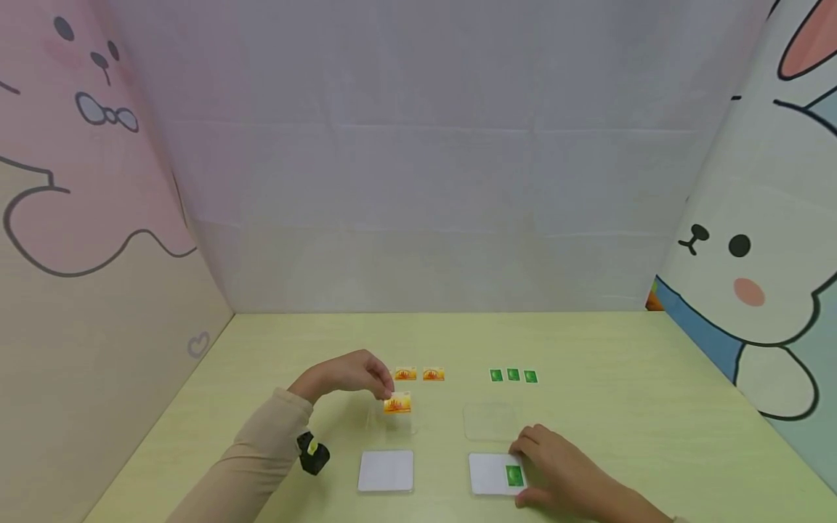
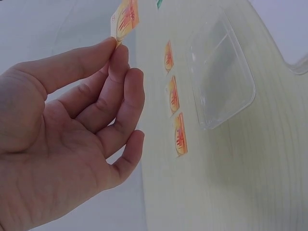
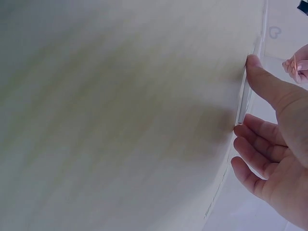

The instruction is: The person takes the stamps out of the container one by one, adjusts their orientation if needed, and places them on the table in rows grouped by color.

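My left hand (image 1: pixel 349 375) pinches a small orange-and-yellow printed card (image 1: pixel 397 404) between thumb and index finger, above a clear plastic tray (image 2: pixel 224 72). In the left wrist view, the little card (image 2: pixel 126 19) stands up from the fingertips while the other fingers curl loosely. My right hand (image 1: pixel 556 468) grips the right edge of a flat white rectangular piece (image 1: pixel 487 473), its thumb at the near corner and its fingers at the far one. A small green card (image 1: pixel 514 476) lies on that white piece, close to the gripped edge. The right wrist view shows the piece edge-on, low over the table.
More orange cards (image 1: pixel 434 374) lie in a row behind the left hand, which partly hides one. Three green cards (image 1: pixel 513 375) lie at the back right. A second clear tray (image 1: pixel 492 423) and another white piece (image 1: pixel 386 471) rest on the pale table (image 1: pixel 294 330).
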A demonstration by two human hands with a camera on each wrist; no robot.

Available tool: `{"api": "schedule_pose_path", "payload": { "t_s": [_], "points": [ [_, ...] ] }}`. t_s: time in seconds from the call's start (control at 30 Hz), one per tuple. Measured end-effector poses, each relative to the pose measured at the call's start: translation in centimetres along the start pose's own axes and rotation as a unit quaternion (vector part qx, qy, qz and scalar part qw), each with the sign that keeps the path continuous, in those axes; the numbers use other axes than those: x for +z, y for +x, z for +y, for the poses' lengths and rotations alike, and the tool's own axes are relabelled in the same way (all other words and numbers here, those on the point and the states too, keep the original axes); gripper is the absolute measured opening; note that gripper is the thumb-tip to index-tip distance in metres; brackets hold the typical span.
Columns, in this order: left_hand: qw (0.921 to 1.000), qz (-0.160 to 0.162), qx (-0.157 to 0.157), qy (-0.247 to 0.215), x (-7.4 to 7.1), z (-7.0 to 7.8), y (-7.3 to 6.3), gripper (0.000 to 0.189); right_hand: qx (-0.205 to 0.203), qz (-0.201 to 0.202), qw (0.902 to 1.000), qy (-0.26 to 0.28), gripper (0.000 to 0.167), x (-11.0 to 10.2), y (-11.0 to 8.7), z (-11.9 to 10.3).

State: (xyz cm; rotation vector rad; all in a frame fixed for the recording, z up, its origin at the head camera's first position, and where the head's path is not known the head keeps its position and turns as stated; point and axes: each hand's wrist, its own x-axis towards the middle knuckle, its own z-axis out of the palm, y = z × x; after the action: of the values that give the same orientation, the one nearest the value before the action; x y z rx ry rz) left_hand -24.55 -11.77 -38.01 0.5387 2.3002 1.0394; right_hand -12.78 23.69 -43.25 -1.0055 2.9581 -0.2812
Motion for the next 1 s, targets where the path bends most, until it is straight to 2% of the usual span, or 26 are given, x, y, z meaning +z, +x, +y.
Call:
{"api": "schedule_pose_path", "payload": {
  "t_s": [0.37,1.0],
  "points": [
    [0.9999,0.007,-0.012,0.003,-0.3,-0.3,-0.1,0.012,-0.001,0.002,1.0,0.0,0.062,0.0,0.0,0.0],
    [0.9998,0.016,-0.015,0.001,-0.9,-1.2,-0.2,0.01,0.0,0.001,1.0,-0.004,0.061,0.2,-0.1,0.1]
  ]
}}
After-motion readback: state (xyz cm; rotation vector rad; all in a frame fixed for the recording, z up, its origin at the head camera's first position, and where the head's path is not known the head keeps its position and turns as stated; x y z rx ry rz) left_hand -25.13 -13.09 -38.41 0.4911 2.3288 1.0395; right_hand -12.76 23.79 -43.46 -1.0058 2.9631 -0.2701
